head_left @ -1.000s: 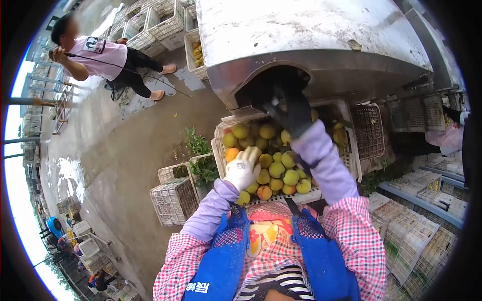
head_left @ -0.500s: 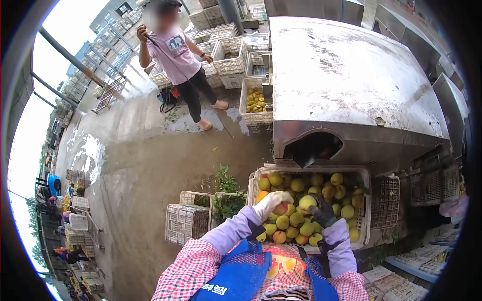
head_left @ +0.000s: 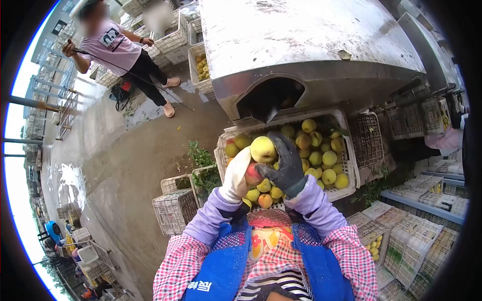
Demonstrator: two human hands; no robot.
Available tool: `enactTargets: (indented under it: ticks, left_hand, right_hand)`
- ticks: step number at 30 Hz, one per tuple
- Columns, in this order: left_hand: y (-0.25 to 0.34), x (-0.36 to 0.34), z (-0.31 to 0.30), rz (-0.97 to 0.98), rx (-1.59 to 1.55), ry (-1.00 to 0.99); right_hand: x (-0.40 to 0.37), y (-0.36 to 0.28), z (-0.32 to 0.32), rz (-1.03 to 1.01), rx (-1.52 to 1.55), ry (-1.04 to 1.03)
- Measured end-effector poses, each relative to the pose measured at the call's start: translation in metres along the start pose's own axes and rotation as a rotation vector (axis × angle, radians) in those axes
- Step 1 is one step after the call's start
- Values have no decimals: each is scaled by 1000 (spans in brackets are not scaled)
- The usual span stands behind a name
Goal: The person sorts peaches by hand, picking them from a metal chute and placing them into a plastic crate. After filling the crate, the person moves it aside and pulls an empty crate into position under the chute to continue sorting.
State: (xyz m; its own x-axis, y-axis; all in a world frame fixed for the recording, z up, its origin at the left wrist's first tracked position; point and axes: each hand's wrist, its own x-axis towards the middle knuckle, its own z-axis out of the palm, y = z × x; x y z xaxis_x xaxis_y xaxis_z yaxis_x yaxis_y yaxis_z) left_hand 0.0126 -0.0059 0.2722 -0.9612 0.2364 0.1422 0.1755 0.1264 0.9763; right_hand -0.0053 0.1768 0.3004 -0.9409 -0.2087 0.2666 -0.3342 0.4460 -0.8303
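Note:
My left hand (head_left: 236,176), in a white glove, curls around a red-blushed peach (head_left: 252,174). A larger yellow peach (head_left: 263,149) sits just above it, gripped by the fingers of my right hand (head_left: 287,163), which wears a dark glove. The right thumb reaches down against the red peach. Both hands are close together above a pale plastic crate (head_left: 351,150) holding many yellow-green peaches (head_left: 329,158). My hands and forearms hide part of the crate's left half.
A metal machine (head_left: 321,85) with a dark opening stands behind the crate. To the left are an upturned-looking crate (head_left: 173,213) and leafy greens (head_left: 201,155). A person (head_left: 130,55) stands on the wet floor, holding a thin cord. Stacked crates (head_left: 401,241) lie right.
Both hands have risen from the crate and come together, now with the red-blushed peach and the yellow peach lifted. The view has shifted, so the machine and crate appear farther left and higher.

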Motion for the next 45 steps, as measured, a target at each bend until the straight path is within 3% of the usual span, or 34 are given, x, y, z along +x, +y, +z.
enactTargets:
  ticks: [2,5,8,11,16,20,22,23,26,30,32,34,37,40,43,45]
  left_hand:
    - [-6,2,-7,132,278,-14]
    - [-1,12,-18,132,202,-69]
    - [0,19,-28,192,236,-146]
    - [-8,23,-28,205,257,-130]
    - [-5,30,-20,81,170,-85]
    - [-2,30,-14,-480,-600,30]
    - [-34,21,-5,-720,-1268,231]
    - [-31,21,-5,-667,-1170,167]
    - [-15,24,-3,-558,-1370,207]
    - [-23,29,-2,-529,-1409,220]
    - [-26,28,0,-515,-1423,206]
    - [-18,29,4,-512,-1409,221]
    - [6,38,12,-536,-1437,152]
    - [-7,35,18,-491,-1128,138]
    - [1,38,17,-433,-1080,235]
    - [-17,29,8,-567,-980,330]
  right_hand:
    - [9,3,-1,6,55,-19]
    - [13,18,-5,-45,185,-119]
    - [13,24,-8,74,241,-174]
    - [16,19,-1,29,136,-37]
    - [29,19,7,4,81,11]
    - [43,32,17,-173,-229,237]
    - [62,55,28,-238,-361,323]
    - [75,66,34,-268,-423,368]
    - [113,86,44,-71,-394,51]
    - [180,70,-28,210,-232,-566]
    - [160,60,-26,108,-191,-428]
    - [71,42,10,-230,-173,132]
    - [23,40,19,-276,-276,-38]
    - [14,44,25,-159,-174,-15]
    - [28,34,20,-152,-274,42]
    - [53,54,32,-244,-389,225]
